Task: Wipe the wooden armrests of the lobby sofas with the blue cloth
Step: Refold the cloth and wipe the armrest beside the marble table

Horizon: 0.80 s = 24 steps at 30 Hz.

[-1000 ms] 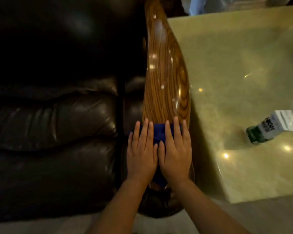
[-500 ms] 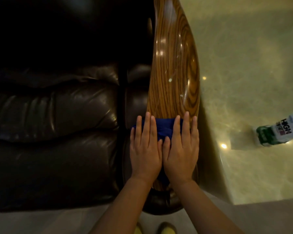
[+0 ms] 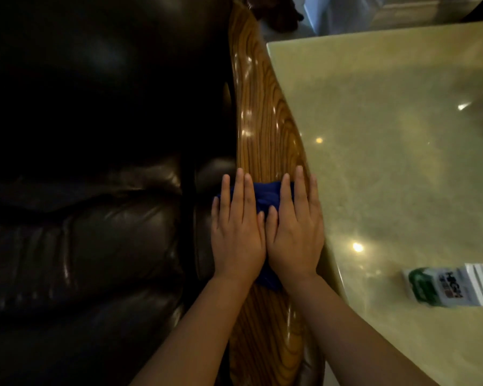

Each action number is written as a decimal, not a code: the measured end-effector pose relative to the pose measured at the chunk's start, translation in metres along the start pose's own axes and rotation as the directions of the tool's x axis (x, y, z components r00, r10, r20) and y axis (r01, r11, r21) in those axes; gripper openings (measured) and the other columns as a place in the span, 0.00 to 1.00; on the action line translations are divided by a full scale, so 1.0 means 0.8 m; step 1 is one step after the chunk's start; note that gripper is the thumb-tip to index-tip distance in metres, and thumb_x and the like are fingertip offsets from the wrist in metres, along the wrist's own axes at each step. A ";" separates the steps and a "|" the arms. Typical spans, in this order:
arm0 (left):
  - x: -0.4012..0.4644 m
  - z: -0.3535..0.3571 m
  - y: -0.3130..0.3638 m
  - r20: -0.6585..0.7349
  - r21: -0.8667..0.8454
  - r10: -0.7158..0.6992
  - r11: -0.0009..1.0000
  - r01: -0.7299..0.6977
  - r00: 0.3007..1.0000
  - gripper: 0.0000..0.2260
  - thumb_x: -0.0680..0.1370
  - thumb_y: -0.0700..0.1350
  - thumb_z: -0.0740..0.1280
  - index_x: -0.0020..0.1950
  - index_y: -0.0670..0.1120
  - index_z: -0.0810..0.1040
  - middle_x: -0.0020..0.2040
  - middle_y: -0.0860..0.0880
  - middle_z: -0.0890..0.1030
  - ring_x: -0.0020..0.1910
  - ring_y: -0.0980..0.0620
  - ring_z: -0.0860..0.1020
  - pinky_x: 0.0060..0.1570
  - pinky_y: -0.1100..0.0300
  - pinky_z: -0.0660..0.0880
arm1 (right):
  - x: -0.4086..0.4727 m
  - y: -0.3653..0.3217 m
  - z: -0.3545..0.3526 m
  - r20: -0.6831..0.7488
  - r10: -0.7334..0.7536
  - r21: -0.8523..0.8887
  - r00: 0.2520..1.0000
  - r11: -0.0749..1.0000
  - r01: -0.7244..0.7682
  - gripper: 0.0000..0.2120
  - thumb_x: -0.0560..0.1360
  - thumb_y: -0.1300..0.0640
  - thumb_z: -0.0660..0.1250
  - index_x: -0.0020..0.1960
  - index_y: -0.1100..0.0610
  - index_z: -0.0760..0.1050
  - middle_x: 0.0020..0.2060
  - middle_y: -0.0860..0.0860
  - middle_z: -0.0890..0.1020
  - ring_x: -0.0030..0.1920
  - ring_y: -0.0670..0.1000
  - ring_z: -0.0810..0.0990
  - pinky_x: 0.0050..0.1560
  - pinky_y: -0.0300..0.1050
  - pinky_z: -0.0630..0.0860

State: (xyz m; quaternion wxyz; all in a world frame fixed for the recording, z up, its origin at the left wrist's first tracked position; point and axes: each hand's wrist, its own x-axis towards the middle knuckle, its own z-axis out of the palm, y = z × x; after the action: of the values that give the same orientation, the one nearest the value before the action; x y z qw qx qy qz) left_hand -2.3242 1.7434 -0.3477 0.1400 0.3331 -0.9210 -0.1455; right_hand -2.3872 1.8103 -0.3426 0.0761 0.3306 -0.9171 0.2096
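Cloth (image 3: 265, 195) lies flat under both hands (image 3: 265, 235) on armrest (image 3: 265, 129).

Ahead of my hands the wooden armrest (image 3: 265, 129) runs bare. The dark leather sofa (image 3: 101, 240) crowds its left edge, the stone table (image 3: 388, 140) its right. A carton (image 3: 452, 285) lies well off on that table.

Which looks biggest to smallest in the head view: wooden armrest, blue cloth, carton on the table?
1. Wooden armrest, clearly the largest.
2. Carton.
3. Blue cloth, mostly hidden under both hands, so its rank against the carton is unsure.
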 end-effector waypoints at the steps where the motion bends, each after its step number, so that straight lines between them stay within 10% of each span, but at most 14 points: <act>1: 0.013 -0.002 0.001 0.012 -0.001 0.006 1.000 -0.006 1.000 0.25 0.79 0.49 0.48 0.73 0.44 0.44 0.75 0.47 0.48 0.74 0.48 0.46 0.71 0.49 0.50 | 0.013 0.000 0.000 0.006 0.002 0.003 1.000 1.000 -0.003 0.25 0.79 0.50 0.47 0.72 0.61 0.58 0.73 0.58 0.60 0.74 0.57 0.53 0.70 0.56 0.63; 24: 0.402 0.014 -0.016 -0.061 -0.014 -0.051 0.999 0.050 0.997 0.24 0.80 0.47 0.49 0.75 0.44 0.46 0.77 0.47 0.48 0.75 0.48 0.45 0.71 0.50 0.55 | 0.396 -0.028 0.082 0.133 0.041 0.082 0.990 0.995 -0.052 0.24 0.80 0.52 0.48 0.74 0.61 0.52 0.75 0.56 0.56 0.75 0.54 0.50 0.72 0.51 0.57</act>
State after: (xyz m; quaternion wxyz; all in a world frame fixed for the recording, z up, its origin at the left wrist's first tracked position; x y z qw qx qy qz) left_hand -2.5584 1.5257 -0.3108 0.1663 0.3598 -0.9067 -0.1443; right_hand -2.6165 1.5841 -0.3061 -0.0033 0.3251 -0.9178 0.2280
